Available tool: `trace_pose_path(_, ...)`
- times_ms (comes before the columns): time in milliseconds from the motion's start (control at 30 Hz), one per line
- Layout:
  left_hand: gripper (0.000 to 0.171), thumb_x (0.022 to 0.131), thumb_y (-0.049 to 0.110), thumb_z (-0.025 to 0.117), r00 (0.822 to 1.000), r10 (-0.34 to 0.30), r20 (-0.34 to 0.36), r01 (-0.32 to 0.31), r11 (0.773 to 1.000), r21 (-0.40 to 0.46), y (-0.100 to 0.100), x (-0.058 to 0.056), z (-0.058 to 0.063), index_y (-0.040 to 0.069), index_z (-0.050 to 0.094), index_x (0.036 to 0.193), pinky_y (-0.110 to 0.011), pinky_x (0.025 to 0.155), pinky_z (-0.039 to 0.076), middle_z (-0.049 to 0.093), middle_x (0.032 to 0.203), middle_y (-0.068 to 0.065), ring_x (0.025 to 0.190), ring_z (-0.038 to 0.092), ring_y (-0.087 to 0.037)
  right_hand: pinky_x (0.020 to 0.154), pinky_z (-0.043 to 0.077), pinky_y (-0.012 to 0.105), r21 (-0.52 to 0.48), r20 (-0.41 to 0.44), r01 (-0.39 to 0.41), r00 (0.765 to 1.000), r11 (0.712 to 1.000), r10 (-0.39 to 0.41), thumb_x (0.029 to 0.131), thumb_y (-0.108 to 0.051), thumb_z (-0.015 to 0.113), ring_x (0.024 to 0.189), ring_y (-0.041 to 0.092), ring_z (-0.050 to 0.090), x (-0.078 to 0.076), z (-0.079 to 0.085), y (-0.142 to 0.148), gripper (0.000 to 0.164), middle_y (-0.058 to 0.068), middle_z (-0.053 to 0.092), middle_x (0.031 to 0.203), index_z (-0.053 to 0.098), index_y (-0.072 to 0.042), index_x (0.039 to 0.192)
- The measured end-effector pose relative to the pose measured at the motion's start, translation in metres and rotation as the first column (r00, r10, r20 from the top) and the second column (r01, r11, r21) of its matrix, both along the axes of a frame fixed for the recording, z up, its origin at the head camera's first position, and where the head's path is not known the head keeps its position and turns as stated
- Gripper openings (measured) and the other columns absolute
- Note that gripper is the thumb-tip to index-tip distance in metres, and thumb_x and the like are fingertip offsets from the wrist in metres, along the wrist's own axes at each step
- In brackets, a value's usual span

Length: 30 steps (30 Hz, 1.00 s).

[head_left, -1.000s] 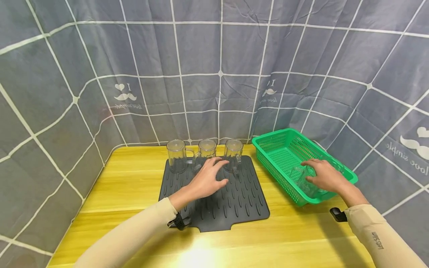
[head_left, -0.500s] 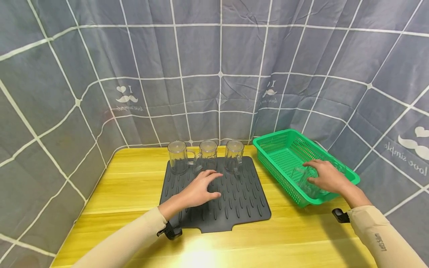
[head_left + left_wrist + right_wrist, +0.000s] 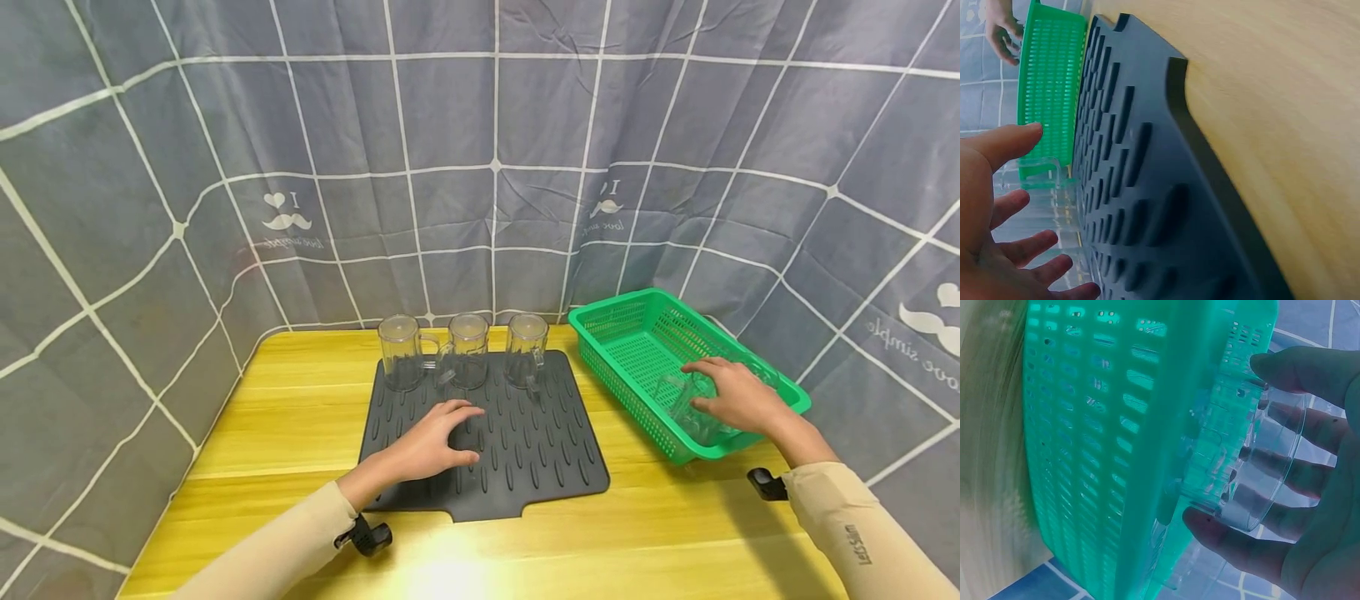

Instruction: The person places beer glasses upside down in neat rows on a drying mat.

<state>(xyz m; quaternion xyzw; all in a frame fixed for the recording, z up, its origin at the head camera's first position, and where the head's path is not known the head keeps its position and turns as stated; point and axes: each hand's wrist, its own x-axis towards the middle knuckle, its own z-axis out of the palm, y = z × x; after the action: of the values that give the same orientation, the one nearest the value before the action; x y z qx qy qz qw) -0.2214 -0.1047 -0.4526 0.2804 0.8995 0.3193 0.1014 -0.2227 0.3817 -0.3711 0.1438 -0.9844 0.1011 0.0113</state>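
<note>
My left hand hovers over the front left of the black drying mat, thumb and fingers spread with nothing between them. Along the mat's back edge stand three clear glass mugs: a left mug, a middle mug and a right mug. At the right my right hand reaches into the green basket. Its thumb and fingers curl round the end of a glass mug, seen close in the right wrist view. Other clear glass lies in the basket, partly hidden by the hand.
The basket stands on the yellow wooden table, right of the mat. A grey checked curtain hangs close behind the table and along both sides.
My left hand has drawn back toward the front left, away from the mugs on the mat. My right hand has stayed at the mug in the basket.
</note>
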Motion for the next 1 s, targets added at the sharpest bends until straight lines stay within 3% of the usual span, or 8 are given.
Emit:
trace_pose_path(200, 0.068, 0.09, 0.035, 0.076, 0.999, 0.008, 0.034, -0.008, 1.0, -0.013, -0.011, 0.005, -0.006, 0.017, 0.049, 0.15, -0.065, 0.106, 0.039, 0.035, 0.159, -0.015, 0.146, 0.032, -0.041, 0.092, 0.042, 0.074, 0.002, -0.002, 0.01, 1.0, 1.0, -0.01, 0.089, -0.022, 0.075, 0.125, 0.062, 0.044, 0.0, -0.001, 0.0, 0.055, 0.037, 0.045, 0.142, 0.059, -0.001, 0.137)
trace_pose_path(633, 0.071, 0.085, 0.036, 0.081, 0.994, 0.102, 0.036, -0.1, 0.993, -0.065, -0.04, 0.013, -0.016, 0.017, 0.053, 0.147, -0.064, 0.107, 0.039, 0.038, 0.158, -0.012, 0.146, 0.032, -0.038, 0.09, 0.041, 0.076, -0.047, -0.007, 0.035, 0.999, 0.998, -0.036, 0.091, -0.027, 0.074, 0.128, 0.06, 0.041, -0.002, 0.001, 0.0, 0.055, 0.033, 0.042, 0.147, 0.057, -0.007, 0.139)
trace_pose_path(1000, 0.068, 0.084, 0.032, 0.083, 0.997, 0.08, 0.003, -0.079, 0.99, -0.12, -0.046, 0.018, -0.026, 0.02, 0.056, 0.145, -0.063, 0.109, 0.038, 0.039, 0.157, -0.013, 0.148, 0.03, -0.038, 0.093, 0.042, 0.07, -0.152, -0.135, -0.019, 0.991, 0.988, -0.001, 0.091, -0.02, 0.076, 0.125, 0.053, 0.048, -0.007, 0.009, -0.005, 0.05, 0.026, 0.051, 0.141, 0.058, -0.006, 0.136)
